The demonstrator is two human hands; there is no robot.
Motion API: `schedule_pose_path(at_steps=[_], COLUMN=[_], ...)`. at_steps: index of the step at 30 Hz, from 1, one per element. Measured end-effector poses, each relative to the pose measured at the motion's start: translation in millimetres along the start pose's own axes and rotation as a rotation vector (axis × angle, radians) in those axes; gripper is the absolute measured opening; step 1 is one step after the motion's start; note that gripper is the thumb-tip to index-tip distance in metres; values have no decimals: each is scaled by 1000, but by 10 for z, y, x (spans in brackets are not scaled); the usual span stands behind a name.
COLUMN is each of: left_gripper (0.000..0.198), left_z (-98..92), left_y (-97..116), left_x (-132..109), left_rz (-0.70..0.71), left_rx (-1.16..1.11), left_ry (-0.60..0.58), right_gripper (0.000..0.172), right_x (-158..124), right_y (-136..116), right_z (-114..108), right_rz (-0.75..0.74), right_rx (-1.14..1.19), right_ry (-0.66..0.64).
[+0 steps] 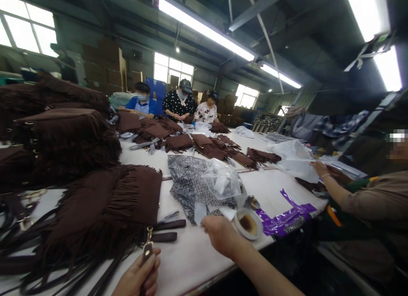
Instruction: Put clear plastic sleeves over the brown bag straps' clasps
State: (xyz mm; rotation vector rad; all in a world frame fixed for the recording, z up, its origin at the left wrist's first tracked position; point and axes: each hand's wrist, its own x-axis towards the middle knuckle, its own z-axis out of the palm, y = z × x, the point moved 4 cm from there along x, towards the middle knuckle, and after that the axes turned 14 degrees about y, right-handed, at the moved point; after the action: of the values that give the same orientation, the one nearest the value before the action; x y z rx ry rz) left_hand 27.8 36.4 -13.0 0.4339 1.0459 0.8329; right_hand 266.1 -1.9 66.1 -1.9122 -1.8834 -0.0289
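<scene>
The left hand [138,275] is closed on the end of a dark brown strap [147,251], pinching it just under its brass clasp [148,234], which stands up above the fist. The strap looks light, narrow and limp. The clasp is probably its only hard, weighty part, so the surest hold is at that end, where it is pinched now, while the loose length would droop and trail. The right hand [219,235] rests palm down on the white table [191,262], well apart to the right of the left hand. Its fingertips are turned away, so I cannot tell whether it grips anything. A pale slip [200,212] lies just beyond it, and a small white dish [242,233] with a brown smear sits just to its right. Two loose strap pieces [168,230] lie beyond the gap between the hands. A soft fringed bag [105,206] spreads beyond the left hand. Farther beyond the right hand lie a patterned cloth [185,177] and a clear plastic bag [221,179], with purple film [287,219] off to its right.
</scene>
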Motion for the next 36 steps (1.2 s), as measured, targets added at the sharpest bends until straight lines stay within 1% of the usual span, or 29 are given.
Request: schedule_pose_path(at_steps=[2, 3, 4, 5, 6, 8, 9, 10, 12, 13, 14, 15, 16, 18, 19, 20, 21, 23, 25, 27, 29, 31, 33, 34, 36], left_gripper=[56, 57, 57, 54, 51, 44, 42, 42, 42, 43, 43, 44, 44, 44, 44, 44, 44, 44, 44, 46, 46, 43, 41, 41, 43], left_z=[1, 3, 7, 12, 17, 18, 13, 1, -34, -52, -68, -80, -85, -84, -78, -68, -55, -28, -23, -54, -118, -189, -249, -267, -256], left_y=[20, 22, 18, 6, -10, -44, -55, -59, -53, -47, -41, -38, -38, -43, -50, -59, -69, -82, -73, -42, 2, 61, 150, 206, 331], left_x=[-7, -8, -10, -15, -25, -55, -70, -81, -90, -88, -85, -79, -72, -54, -45, -38, -34, -39, -68, -125, -207, -300, -374, -393, -394], left_rz=[20, 21, 20, 11, 0, -8, 4, 24, 68, 82, 89, 90, 90, 105, 114, 121, 127, 136, 153, 167, 150, 103, 77, 84, 149], left_rx=[33, 50, 65, 79, 91, 116, 132, 148, 179, 187, 187, 182, 177, 171, 177, 191, 212, 270, 356, 440, 490, 506, 542, 570, 628], left_ry=[-14, -34, -66, -112, -165, -260, -286, -287, -224, -180, -138, -105, -88, -71, -67, -63, -60, -52, -31, -22, -56, -139, -195, -200, -174], right_gripper=[26, 26, 26, 25, 23, 19, 16, 14, 11, 14, 21, 30, 39, 52, 54, 55, 52, 43, 33, 27, 27, 31, 32, 31, 29], right_x=[-70, -93, -96, -70, -14, 155, 242, 318, 409, 412, 383, 325, 244, 54, -31, -94, -131, -127, -62, 10, 42, 16, -53, -94, -172], right_y=[-334, -490, -625, -733, -809, -882, -893, -891, -855, -825, -794, -765, -747, -759, -780, -803, -822, -839, -839, -822, -778, -723, -685, -678, -684], right_z=[-18, -15, -5, 13, 43, 142, 207, 276, 412, 477, 542, 609, 677, 796, 832, 847, 843, 786, 702, 619, 551, 513, 506, 509, 509], right_rz=[-27, -32, -34, -33, -25, 27, 67, 121, 284, 382, 486, 587, 676, 782, 793, 783, 758, 695, 631, 554, 478, 436, 429, 434, 446], right_rx=[323, 476, 603, 694, 748, 787, 797, 812, 896, 959, 1023, 1083, 1136, 1217, 1244, 1255, 1249, 1177, 1056, 936, 822, 738, 687, 672, 646], right_ry=[-268, -409, -524, -591, -601, -509, -446, -380, -243, -175, -121, -92, -102, -216, -274, -300, -288, -169, -52, 12, 61, 97, 96, 85, 66])
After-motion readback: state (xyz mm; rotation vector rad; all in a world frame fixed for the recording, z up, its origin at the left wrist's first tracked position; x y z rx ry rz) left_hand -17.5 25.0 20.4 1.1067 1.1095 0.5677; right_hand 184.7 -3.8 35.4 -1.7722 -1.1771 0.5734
